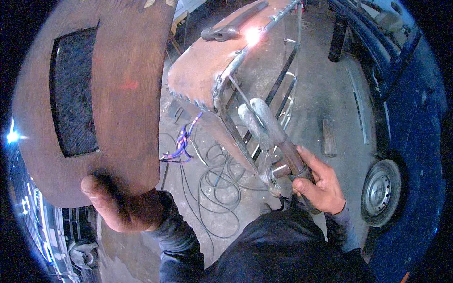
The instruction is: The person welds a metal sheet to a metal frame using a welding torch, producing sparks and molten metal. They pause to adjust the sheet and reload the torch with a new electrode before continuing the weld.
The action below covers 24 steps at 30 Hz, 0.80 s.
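My left hand [123,207] grips the lower edge of a brown welding shield [125,122] with a dark window [74,94]; the thumb shows in front and the fingers are hidden behind. My right hand [322,185] is closed around the handle of a welding electrode holder [289,150]. From its pale jaws a thin electrode [244,95] slants up toward the seam of a rusty sheet-metal piece [203,63] on a bar frame. A bright glow [253,36] shines farther up that seam. Beside the glow, a hammer [222,33] lies on the sheet.
Looped cable [219,184] and a knotted purple cord [183,140] are below the workpiece. At right stand a dark blue vehicle [420,165] and a wheel [381,192]. A wooden block [329,137] and a long strip [357,104] lie on the concrete floor.
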Tool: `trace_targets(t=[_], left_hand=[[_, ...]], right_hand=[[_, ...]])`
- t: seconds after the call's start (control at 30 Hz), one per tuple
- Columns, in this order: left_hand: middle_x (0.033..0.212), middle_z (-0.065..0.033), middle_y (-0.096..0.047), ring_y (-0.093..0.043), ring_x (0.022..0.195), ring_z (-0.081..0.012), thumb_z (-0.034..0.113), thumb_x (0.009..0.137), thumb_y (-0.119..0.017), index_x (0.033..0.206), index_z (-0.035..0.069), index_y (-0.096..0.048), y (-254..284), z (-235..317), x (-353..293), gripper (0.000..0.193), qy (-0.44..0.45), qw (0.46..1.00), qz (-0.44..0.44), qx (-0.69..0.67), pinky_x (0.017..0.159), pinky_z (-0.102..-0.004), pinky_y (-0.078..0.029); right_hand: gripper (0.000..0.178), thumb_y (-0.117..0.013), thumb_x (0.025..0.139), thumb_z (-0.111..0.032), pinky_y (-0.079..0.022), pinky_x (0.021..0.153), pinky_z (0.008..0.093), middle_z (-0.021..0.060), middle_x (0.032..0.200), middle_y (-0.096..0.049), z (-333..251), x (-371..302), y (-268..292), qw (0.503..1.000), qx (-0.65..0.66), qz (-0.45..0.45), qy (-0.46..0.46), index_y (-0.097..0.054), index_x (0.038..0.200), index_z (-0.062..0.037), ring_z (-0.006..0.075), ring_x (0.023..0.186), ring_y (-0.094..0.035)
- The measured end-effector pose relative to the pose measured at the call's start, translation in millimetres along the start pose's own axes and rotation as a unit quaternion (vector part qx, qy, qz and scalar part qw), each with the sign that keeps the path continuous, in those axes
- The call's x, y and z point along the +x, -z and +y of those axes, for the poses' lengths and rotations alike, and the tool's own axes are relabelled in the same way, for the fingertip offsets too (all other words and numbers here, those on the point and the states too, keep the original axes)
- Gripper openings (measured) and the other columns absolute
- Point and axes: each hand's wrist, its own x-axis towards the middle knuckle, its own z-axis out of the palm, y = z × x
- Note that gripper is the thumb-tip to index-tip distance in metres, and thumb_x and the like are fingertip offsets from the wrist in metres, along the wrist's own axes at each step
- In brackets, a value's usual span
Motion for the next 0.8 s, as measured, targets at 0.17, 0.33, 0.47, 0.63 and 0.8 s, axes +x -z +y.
trace_targets(t=[0.17, 0.33, 0.47, 0.63, 0.8], left_hand=[[0.121, -0.0318, -0.058, -0.059, 0.110, -0.0411, 0.025, 0.097, -0.051, 0.121, -0.013, -0.058, 0, 1, 5, 0.046, -0.015, 0.999, -0.025, 0.040, 0.099, -0.0528, -0.046], [0.122, -0.0315, -0.057, -0.059, 0.109, -0.0417, 0.027, 0.097, -0.052, 0.120, -0.016, -0.056, 12, 7, 2, 0.048, 0.003, 0.997, 0.008, 0.073, 0.099, -0.0537, -0.047], [0.120, -0.0311, -0.058, -0.061, 0.106, -0.0411, 0.027, 0.095, -0.058, 0.119, -0.016, -0.057, 10, 20, -11, 0.049, -0.035, 0.982, 0.073, 0.172, 0.096, -0.0515, -0.048], [0.114, -0.0170, -0.060, -0.059, 0.105, -0.0262, 0.028, 0.093, -0.058, 0.118, -0.010, -0.055, 11, 34, -30, 0.046, -0.016, 0.976, 0.087, 0.199, 0.094, -0.0422, -0.046], [0.109, -0.0155, -0.061, -0.060, 0.100, -0.0261, 0.031, 0.087, -0.066, 0.118, -0.006, -0.055, 16, 49, -58, 0.050, 0.001, 0.971, 0.080, 0.224, 0.092, -0.0409, -0.047]], right_hand=[[0.069, -0.073, 0.082, -0.022, -0.037, 0.107, 0.0369, 0.0247, 0.136, -0.053, 9, -7, 2, 0.997, -0.057, -0.029, 0.030, -0.045, 0.139, 0.0056, 0.0315, 0.128, -0.051], [0.072, -0.074, 0.081, -0.025, -0.037, 0.107, 0.0373, 0.0222, 0.136, -0.054, 16, -9, 14, 0.995, -0.081, -0.049, 0.035, -0.044, 0.139, 0.0060, 0.0301, 0.128, -0.051], [0.074, -0.076, 0.081, -0.029, -0.037, 0.108, 0.0373, 0.0211, 0.136, -0.055, 21, -7, 27, 0.997, -0.024, -0.073, -0.029, -0.046, 0.138, 0.0058, 0.0292, 0.128, -0.051], [0.074, -0.077, 0.079, -0.033, -0.037, 0.108, 0.0377, 0.0193, 0.137, -0.055, 38, 6, 53, 0.992, -0.051, -0.106, -0.038, -0.049, 0.136, 0.0033, 0.0294, 0.129, -0.051], [0.074, -0.078, 0.077, -0.032, -0.037, 0.109, 0.0386, 0.0190, 0.137, -0.054, 48, 25, 72, 0.986, -0.078, -0.146, -0.016, -0.050, 0.136, 0.0028, 0.0298, 0.130, -0.050]])
